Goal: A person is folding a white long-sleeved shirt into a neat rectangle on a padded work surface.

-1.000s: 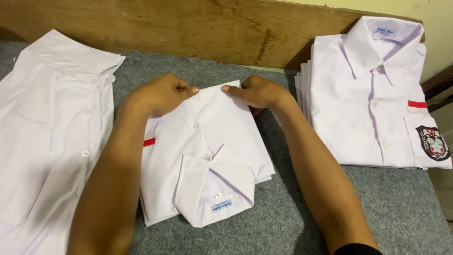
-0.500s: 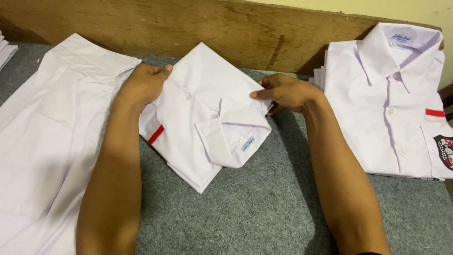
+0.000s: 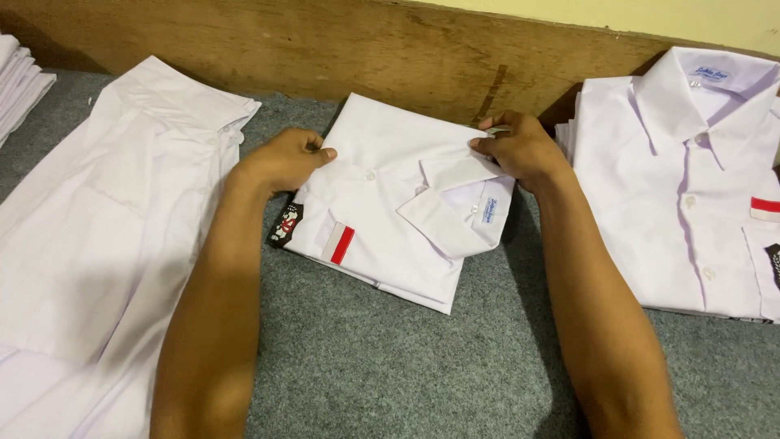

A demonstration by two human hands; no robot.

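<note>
A folded white shirt (image 3: pixel 390 219) with a small red-and-white patch and a black badge lies on the grey surface, its collar pointing right. My left hand (image 3: pixel 284 158) pinches the shirt's left edge near the badge. Gripping the right edge by the collar is my right hand (image 3: pixel 520 146). Both forearms reach in from the bottom of the head view.
A stack of folded white shirts (image 3: pixel 691 179) sits at the right. An unfolded white shirt (image 3: pixel 106 236) is spread out at the left, with more white cloth (image 3: pixel 20 81) at the far left. A wooden board (image 3: pixel 325 49) runs along the back of the grey carpet (image 3: pixel 390 366).
Both hands have turned the folded shirt on the surface, so its collar swung from pointing towards me round to the right. The view has shifted a little to the left.
</note>
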